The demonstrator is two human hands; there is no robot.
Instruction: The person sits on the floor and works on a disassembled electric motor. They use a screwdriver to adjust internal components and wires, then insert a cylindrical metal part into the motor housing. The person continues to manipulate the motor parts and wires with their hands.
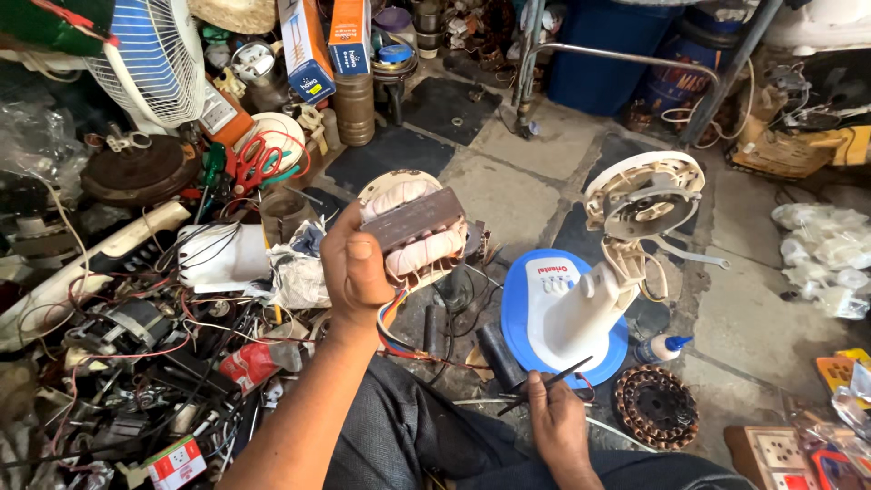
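Left hand (356, 263) grips one wound motor stator (413, 231), raised above floor clutter — coloured wires trailing. Right hand (555, 422) pinches one thin black rod (549, 383) beside one blue-white fan base (562, 313). One glue bottle (660, 348) near.

Red scissors (257, 161) lie by the white fan grille (154, 59) — glue bottle (660, 347) far across.

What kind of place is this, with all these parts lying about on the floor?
Most likely a small repair shop for electric fans. The left hand holds up a wound motor stator with coloured wires, a stripped table fan lies on the stone floor, and a heap of wires and motors lies to the left.
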